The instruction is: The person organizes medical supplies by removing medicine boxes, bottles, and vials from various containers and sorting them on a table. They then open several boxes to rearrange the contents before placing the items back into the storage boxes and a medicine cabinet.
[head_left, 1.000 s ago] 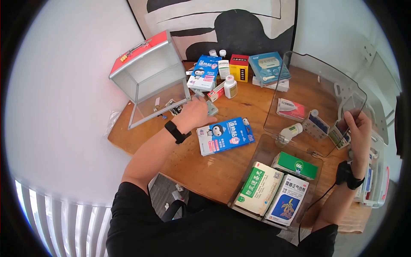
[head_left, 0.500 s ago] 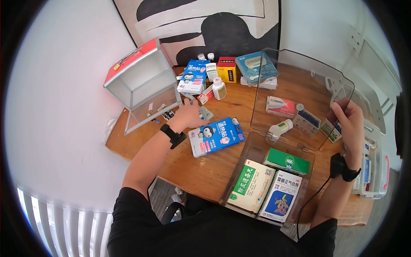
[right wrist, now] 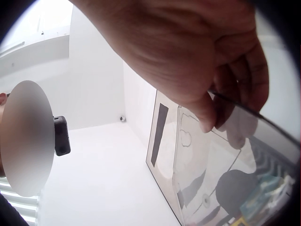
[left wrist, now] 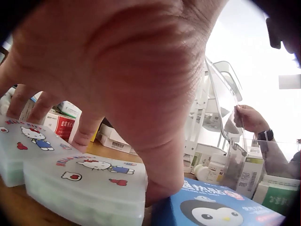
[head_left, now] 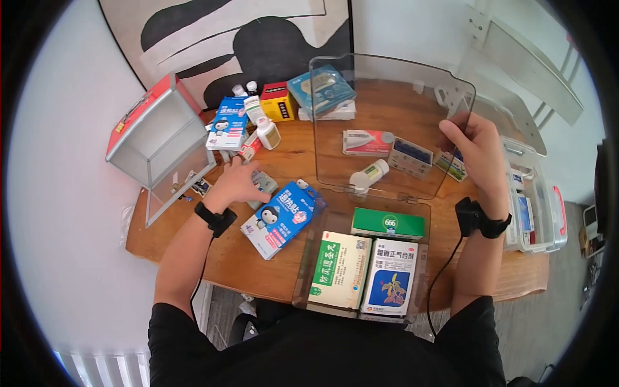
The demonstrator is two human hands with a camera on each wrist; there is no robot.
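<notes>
My left hand [head_left: 232, 185] reaches down around a translucent pill case [left wrist: 89, 179] printed with cartoon kittens, its fingers spread and its thumb near a blue fever-patch box [head_left: 277, 219] with a penguin on it. My right hand [head_left: 478, 151] pinches the right edge of a clear smoky lid [head_left: 387, 77], holding it raised; in the right wrist view the thumb lies on one face of the lid [right wrist: 193, 155], fingers behind. Below the lid, its storage box [head_left: 309, 284] holds a green box [head_left: 389, 223], a cream-and-green box [head_left: 338, 271] and a white-and-blue box [head_left: 391, 277].
A red-topped case [head_left: 155, 129] stands tilted with its clear door down at the left. Medicine boxes and bottles, among them a white bottle [head_left: 268, 132] and a yellow-red box [head_left: 278, 102], crowd the back. A clear bin [head_left: 535, 242] sits at the right.
The head view has turned, so the table's things appear further left. My left hand stays by the pill case, and my right hand keeps hold of the raised lid.
</notes>
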